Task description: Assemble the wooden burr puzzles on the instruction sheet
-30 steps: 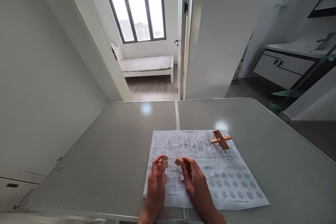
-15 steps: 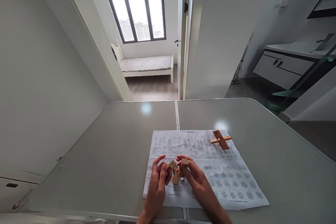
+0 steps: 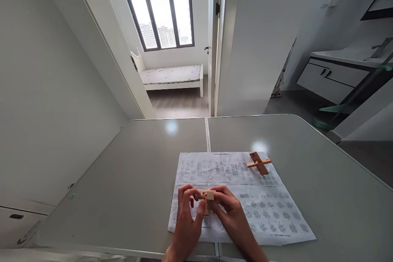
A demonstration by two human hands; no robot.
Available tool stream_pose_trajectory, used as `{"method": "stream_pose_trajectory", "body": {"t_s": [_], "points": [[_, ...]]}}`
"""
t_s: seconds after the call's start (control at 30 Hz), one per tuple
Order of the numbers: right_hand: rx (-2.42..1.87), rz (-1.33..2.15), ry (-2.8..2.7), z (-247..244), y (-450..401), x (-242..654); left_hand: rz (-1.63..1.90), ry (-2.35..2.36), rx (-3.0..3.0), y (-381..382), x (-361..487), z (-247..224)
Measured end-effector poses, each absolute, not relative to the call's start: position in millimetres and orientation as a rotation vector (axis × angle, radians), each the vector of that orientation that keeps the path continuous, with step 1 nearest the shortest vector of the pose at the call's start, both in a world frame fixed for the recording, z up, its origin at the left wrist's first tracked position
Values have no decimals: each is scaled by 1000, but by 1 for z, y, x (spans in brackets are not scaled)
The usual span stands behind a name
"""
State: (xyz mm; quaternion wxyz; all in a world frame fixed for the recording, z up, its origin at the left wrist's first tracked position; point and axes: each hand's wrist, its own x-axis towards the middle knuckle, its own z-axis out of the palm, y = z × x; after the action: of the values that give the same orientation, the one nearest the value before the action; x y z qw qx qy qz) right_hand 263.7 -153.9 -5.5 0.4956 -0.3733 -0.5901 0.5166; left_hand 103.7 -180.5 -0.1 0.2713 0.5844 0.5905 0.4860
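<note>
Head view: half-curled left hand (image 3: 188, 217) and right hand (image 3: 231, 211) pinch light-brown wooden blocks (image 3: 210, 195) over white printed paper (image 3: 270, 215), contacts partly hidden. Reddish-brown wooden cross (image 3: 259, 164) by paper's far-right edge; grey tabletop (image 3: 123, 196) spreads wide leftward.

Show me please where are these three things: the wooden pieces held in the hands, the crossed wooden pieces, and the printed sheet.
Held wooden pieces (image 3: 210, 196): head view, pale block end.
Crossed wooden pieces (image 3: 258, 164): head view, near the crossing.
Printed sheet (image 3: 267, 217): head view, lower right part.

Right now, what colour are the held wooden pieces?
Tan, darker lower down; the wooden pieces show best in the head view.
</note>
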Motion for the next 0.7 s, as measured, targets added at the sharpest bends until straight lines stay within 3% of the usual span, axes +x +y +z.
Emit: {"method": "stream_pose_trajectory", "body": {"t_s": [0.13,0.33,0.7], "points": [[-952,1198,-1284,-5,-154,266,1416,1741,1582,-182,101,0],[-915,1255,-1249,-4,-155,267,1079,1460,1620,-180,100,-3],[-903,1304,-1258,-6,-155,269,989,1457,1572,-180,103,8]]}}
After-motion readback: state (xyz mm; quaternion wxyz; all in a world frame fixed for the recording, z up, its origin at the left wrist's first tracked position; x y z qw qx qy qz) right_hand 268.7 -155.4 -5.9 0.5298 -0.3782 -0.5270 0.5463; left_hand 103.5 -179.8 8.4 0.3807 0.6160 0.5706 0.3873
